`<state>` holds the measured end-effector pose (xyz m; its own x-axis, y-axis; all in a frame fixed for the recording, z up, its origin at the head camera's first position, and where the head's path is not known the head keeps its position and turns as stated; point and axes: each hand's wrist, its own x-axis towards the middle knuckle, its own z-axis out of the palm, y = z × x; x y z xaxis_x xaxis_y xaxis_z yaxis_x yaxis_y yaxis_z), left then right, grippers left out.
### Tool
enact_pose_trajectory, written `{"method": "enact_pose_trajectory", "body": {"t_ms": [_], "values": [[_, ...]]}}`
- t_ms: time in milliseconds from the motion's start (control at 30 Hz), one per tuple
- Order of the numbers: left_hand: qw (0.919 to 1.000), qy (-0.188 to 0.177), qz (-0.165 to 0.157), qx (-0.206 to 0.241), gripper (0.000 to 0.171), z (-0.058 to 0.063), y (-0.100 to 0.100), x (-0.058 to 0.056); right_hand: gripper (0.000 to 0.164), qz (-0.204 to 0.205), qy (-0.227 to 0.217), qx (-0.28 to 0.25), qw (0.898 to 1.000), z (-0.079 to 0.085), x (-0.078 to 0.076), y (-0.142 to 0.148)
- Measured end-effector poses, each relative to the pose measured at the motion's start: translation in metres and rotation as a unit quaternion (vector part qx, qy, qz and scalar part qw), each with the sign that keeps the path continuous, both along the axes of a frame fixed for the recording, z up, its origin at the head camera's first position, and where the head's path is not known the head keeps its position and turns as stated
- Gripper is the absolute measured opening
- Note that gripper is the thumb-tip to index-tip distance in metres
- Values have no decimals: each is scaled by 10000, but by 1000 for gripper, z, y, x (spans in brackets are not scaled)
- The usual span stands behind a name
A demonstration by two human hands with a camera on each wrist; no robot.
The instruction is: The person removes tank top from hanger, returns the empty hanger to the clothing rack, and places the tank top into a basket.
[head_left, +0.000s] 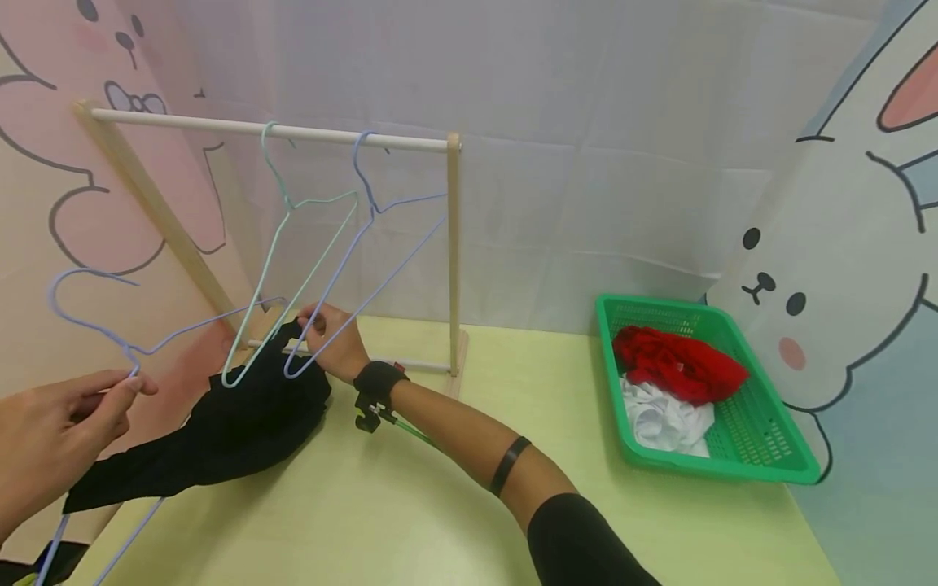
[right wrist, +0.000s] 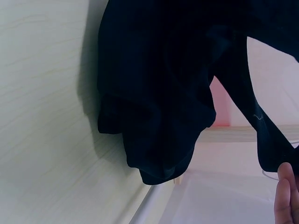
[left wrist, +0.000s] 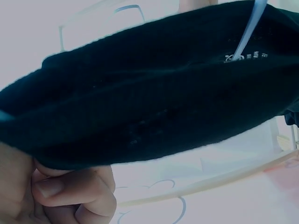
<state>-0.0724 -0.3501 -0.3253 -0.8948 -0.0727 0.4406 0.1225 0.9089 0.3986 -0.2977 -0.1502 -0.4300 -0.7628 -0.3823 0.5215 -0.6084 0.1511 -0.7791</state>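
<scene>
My left hand (head_left: 81,431) pinches a blue clothes hanger (head_left: 108,333) just below its hook, over the table's left side. A black top (head_left: 249,423) hangs partly over that hanger, its bulk sagging onto the table; small white print shows inside it in the left wrist view. Behind the hanging hangers, my right hand (head_left: 337,346) pinches an upper edge of the black top near one end of the held hanger. In the right wrist view, fingertips (right wrist: 286,196) hold a narrow strip of the cloth. The lower part of the held hanger is partly hidden by cloth.
A rack with a white rod (head_left: 198,122) and wooden posts (head_left: 453,268) stands at the back left. A green hanger (head_left: 269,252) and another blue hanger (head_left: 350,252) hang from it. At right, a green basket (head_left: 777,391) holds red cloth (head_left: 677,362) and white cloth (head_left: 665,419).
</scene>
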Motion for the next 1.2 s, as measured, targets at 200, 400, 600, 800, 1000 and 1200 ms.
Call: {"method": "enact_pose_trajectory", "body": {"t_ms": [200,400,600,800,1000,1200], "values": [[9999,-119,14,-22,30,2,1,-3,15,157,-56,83,9998,1,2,2],[9995,-307,15,-61,30,-2,-4,-9,15,525,-260,342,9977,-1,9,4],[9994,-348,-32,-25,30,-6,-5,-13,15,1402,-445,563,9875,-2,17,6],[9995,-288,29,-156,31,-2,2,-16,11,2576,-896,752,9591,5,20,3],[9993,-309,72,-185,32,0,2,-18,14,3181,-1380,988,9327,11,30,1],[9992,-310,159,-206,35,-2,-3,-20,18,3353,-1319,1071,9266,16,41,0]]}}
